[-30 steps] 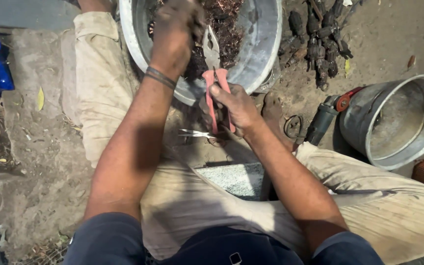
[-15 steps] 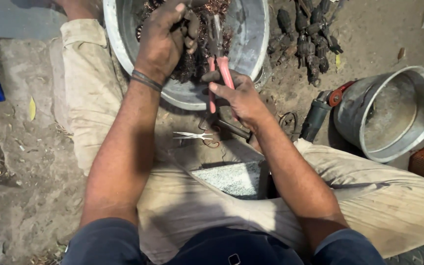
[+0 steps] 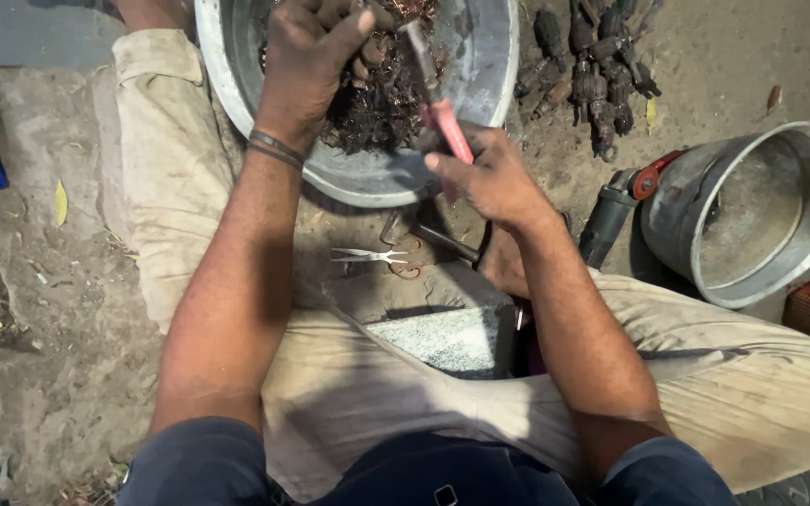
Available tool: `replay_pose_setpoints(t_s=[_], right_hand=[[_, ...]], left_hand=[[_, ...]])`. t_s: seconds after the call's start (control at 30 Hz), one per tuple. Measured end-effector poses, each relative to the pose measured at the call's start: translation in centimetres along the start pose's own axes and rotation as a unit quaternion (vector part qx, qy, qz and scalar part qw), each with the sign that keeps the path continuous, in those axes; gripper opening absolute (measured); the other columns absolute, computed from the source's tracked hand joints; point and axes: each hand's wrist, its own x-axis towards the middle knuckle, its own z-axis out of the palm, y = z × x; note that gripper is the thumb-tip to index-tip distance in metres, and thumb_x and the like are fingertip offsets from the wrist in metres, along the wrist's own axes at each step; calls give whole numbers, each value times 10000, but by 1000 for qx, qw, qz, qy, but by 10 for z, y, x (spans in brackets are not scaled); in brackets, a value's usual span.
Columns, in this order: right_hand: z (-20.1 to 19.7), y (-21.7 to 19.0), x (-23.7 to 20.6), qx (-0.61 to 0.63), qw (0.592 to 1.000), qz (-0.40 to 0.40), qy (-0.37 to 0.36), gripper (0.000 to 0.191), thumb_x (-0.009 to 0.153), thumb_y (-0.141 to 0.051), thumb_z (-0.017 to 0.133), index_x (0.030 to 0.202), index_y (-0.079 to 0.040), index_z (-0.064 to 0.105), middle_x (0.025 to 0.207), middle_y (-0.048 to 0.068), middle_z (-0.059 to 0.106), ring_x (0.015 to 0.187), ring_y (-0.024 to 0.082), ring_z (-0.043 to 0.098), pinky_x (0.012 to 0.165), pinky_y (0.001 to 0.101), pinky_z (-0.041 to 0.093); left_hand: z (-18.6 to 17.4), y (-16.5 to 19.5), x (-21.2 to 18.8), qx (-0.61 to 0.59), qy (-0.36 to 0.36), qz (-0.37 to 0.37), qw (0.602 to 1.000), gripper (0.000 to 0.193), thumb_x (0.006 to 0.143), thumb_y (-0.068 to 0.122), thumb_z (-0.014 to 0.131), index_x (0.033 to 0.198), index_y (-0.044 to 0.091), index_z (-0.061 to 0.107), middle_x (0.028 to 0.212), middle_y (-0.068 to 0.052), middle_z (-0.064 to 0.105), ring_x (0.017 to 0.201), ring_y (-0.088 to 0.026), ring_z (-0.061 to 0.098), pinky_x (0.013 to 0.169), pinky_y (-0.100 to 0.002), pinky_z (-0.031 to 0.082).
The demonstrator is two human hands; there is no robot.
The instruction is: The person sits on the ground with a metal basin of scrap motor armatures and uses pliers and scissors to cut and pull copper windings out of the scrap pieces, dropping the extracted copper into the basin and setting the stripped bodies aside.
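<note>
Pink-handled pliers (image 3: 442, 112) are gripped by the right hand (image 3: 489, 173).
A tangle of copper scrap (image 3: 382, 89) inside the metal basin (image 3: 489, 56) is clutched by the left hand (image 3: 307, 56).

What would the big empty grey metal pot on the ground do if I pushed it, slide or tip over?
The round grey metal pot looks wide and low and stands on dirt, so it would probably scrape along rather than tip. It looks thin-walled and holds nothing that shows, so it is likely light for its size. Its rim looks rigid, not floppy.
</note>
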Motion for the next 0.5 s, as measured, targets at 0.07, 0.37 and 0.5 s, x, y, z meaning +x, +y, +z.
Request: replay_pose_setpoints(t_s=[0.07, 0.37, 0.5], right_hand=[[-3, 2, 2, -7, 999, -34, 22, 250, 949, -164, 724, 1148, -12, 718, 840, 73, 695, 604, 125, 600, 534, 286, 517], [-6, 7, 2, -152, 977, -139, 58, 235, 980, -233, 756, 1112, -39, 766, 964, 61, 762, 914, 186, 716, 849, 393, 571], [-14, -10, -12, -306, 950, -47, -25, 317, 926, -356, 777, 1015, -52, 764, 903, 94, 748, 841, 232, 710, 817, 437, 563]], left_hand=[[2, 5, -1, -2, 2, -34, 999, 168, 1002, 120, 756, 1123, 17, 702, 1001, -74, 763, 809, -112, 729, 681, -242, 598], [-3, -2, 0, -28, -44, -28, 998, 226, 1027, 96, 776, 1207, -2, 681, 1020, -100, 752, 890, -148, 752, 739, -267, 617], [-11, -10, 0, 75, 41, -48, 995, 188, 1019, 86, 777, 1161, -9, 697, 998, -89, 748, 851, -140, 728, 719, -271, 597]])
